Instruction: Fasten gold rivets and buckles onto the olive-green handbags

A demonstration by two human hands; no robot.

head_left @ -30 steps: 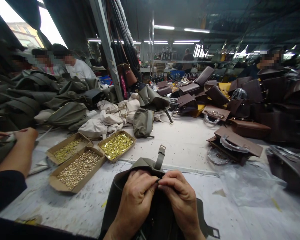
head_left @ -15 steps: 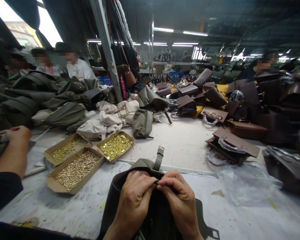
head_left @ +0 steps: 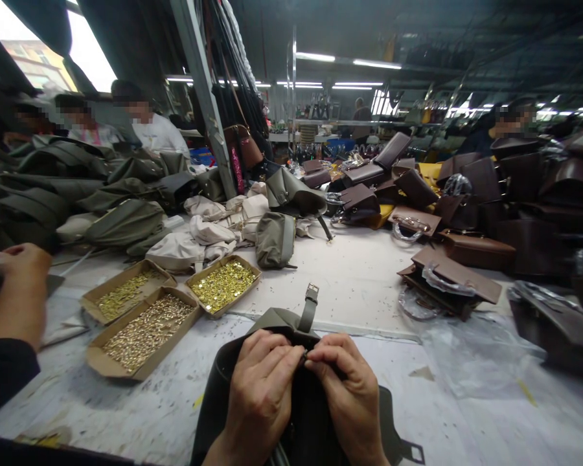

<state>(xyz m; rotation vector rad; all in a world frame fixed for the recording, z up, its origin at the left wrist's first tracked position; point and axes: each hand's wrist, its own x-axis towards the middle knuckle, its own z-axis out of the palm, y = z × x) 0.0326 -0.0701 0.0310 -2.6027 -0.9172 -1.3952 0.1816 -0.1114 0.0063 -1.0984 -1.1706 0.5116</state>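
A dark olive-green bag (head_left: 208, 401) lies in front of me at the table's near edge, with a buckled strap (head_left: 309, 304) standing up from its far side. My left hand (head_left: 262, 388) is closed in a pinch on the bag's upper edge. Close beside it, my right hand (head_left: 344, 382) also pinches, its thumb and forefinger nearly touching the left fingertips. A small dark piece shows between the fingertips, too little of it visible to name. Another strap end with a metal loop (head_left: 412, 452) sticks out at the bag's lower right.
Left of the bag stand cardboard trays of small metal fittings: gold-coloured ones (head_left: 223, 285), copper-toned ones (head_left: 148, 333) and another tray (head_left: 126, 291). A co-worker's arm (head_left: 22, 291) reaches in at left. Olive bags (head_left: 121, 220) pile behind; brown handbags (head_left: 451, 278) and plastic film (head_left: 480, 356) lie right.
My left fingers have shifted slightly at the bag's edge and curl more against the pinch. The right hand stays nearly in place. The co-worker's arm has moved a little left.
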